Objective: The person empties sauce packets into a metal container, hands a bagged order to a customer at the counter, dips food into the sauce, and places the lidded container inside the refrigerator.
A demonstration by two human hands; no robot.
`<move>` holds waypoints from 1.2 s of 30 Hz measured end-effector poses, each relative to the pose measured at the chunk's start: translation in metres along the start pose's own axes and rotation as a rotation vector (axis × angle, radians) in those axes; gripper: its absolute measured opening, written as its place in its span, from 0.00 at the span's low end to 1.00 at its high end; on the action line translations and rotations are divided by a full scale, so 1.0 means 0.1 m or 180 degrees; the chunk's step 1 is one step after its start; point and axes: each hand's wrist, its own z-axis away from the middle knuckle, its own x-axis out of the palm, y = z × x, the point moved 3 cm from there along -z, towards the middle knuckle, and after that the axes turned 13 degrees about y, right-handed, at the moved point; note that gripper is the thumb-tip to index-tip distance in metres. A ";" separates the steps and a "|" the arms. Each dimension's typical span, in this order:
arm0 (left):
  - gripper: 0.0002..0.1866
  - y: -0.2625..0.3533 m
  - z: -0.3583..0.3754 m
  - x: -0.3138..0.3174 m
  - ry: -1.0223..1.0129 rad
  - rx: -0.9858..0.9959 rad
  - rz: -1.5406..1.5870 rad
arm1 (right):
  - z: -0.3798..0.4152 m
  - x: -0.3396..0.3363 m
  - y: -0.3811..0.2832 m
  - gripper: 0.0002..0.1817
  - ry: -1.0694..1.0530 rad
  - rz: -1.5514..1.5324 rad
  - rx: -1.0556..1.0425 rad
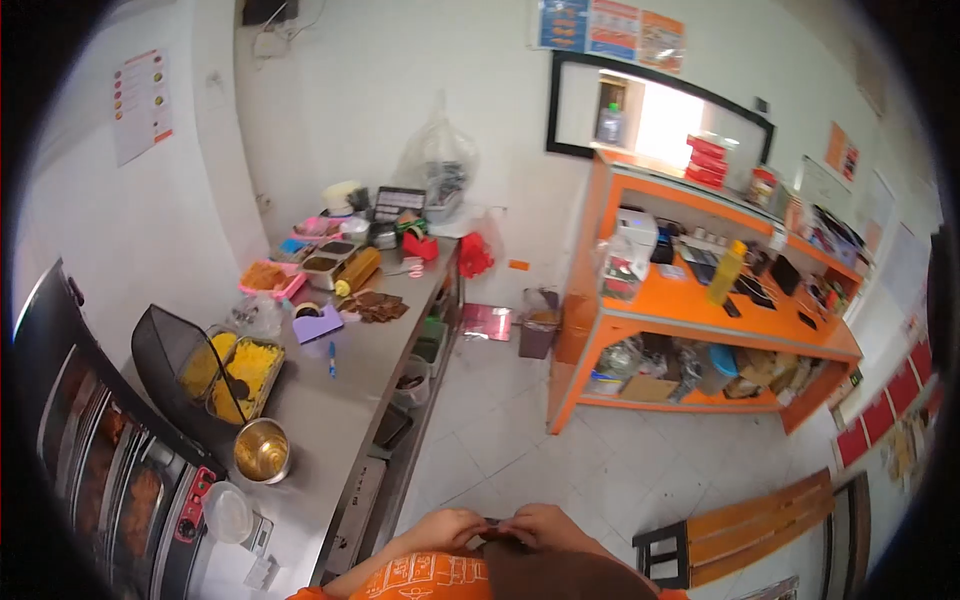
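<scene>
My left hand [450,528] and my right hand [542,522] are close together in front of my body at the bottom of the view. Their fingers are curled inward and closed around a small dark thing [494,531] between them, too small to name. Below them lies the orange and brown fabric of my clothing [435,575], with white line drawings on the orange part. Neither hand touches the steel counter to the left.
On the steel counter [350,400] stand a metal bowl [263,451], a tray of yellow food [254,372], a purple tape dispenser [318,325] and a scale [257,535]. A glass food warmer [120,460] is at left. Right are an orange desk [690,300] and a wooden bench [760,525].
</scene>
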 end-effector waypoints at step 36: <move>0.11 -4.86 -4.72 -1.16 0.0378 -0.1684 -0.0183 | -5.73 -4.54 4.50 0.11 0.1990 0.3893 -0.0508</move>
